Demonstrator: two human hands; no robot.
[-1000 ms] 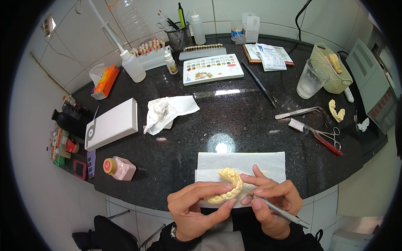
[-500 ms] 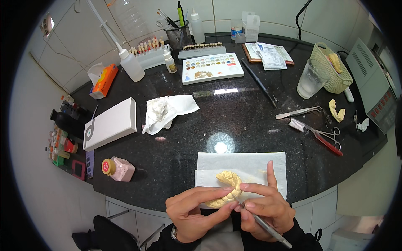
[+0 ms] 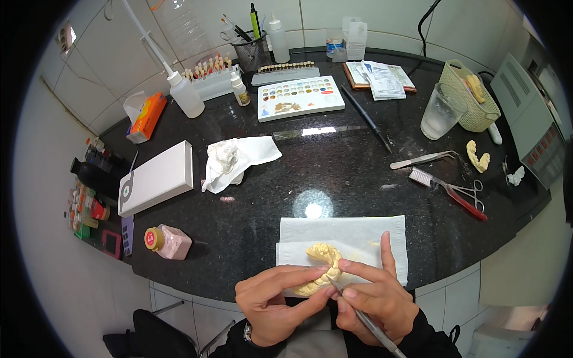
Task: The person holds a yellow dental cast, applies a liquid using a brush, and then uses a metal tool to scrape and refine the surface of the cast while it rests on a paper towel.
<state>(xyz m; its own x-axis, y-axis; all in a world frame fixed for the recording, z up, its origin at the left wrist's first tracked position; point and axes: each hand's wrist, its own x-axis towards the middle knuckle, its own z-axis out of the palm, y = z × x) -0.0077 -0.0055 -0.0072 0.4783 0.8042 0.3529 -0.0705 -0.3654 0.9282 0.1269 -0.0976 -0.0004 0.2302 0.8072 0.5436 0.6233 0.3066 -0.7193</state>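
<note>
A pale yellow dental cast (image 3: pixel 323 253), curved like an arch of teeth, is held above a white paper towel (image 3: pixel 370 230) at the table's near edge. My left hand (image 3: pixel 280 301) pinches the cast between thumb and fingers from the left. In my right hand (image 3: pixel 379 301) is a slim metal carving knife (image 3: pixel 373 327), gripped like a pen, its tip against the teeth of the cast. The right index fingertip rests on the cast's right side, while another finger points upward. My fingers cover part of the cast's lower side.
Left of the towel stands a jar of pink powder (image 3: pixel 170 241). Farther back lie a white box (image 3: pixel 158 179), a crumpled tissue (image 3: pixel 230 161) and a paint palette (image 3: pixel 301 98). Tweezers (image 3: pixel 422 160), a red-handled brush (image 3: pixel 447 192) and a glass (image 3: pixel 443 113) are at the right.
The knife's tip has shifted slightly up and left onto the teeth, and its handle has swung a little left and down. Both hands keep their hold; the whole view moved slightly.
</note>
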